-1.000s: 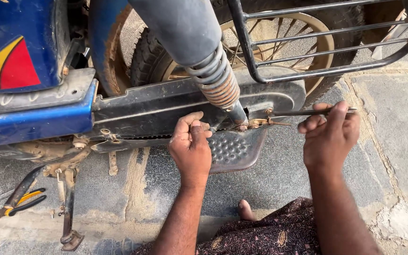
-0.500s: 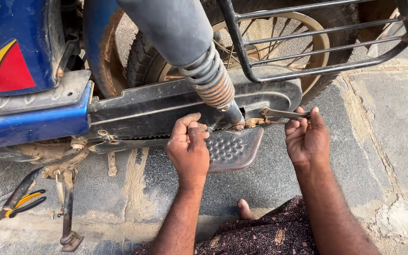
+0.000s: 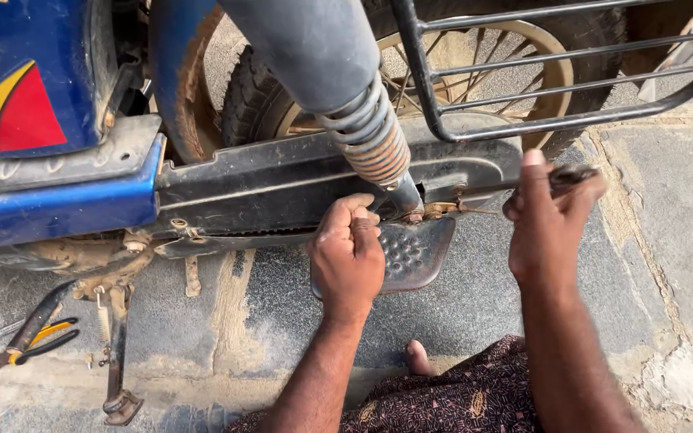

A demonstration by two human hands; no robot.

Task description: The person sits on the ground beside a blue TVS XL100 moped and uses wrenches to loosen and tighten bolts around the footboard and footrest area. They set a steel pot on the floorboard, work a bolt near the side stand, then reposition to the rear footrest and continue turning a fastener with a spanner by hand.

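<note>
Your right hand (image 3: 545, 228) has swung its tool (image 3: 523, 183) handle up and outward, grip wrapped round it; your left hand (image 3: 350, 255) stays fisted at the shock absorber (image 3: 374, 140) base, whatever it holds hidden; the tool's tip is hard to make out

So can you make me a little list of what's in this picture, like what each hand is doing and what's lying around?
place: stone ground beside a blue motorbike
left hand: closed in a fist by the bottom of the spring shock absorber
right hand: gripping the handle of a thin tool that reaches to the bolt there
under the hands: bumpy footrest
on the ground: pliers with yellow handles, at the left
also showing: spoked wheel, metal rack
</note>
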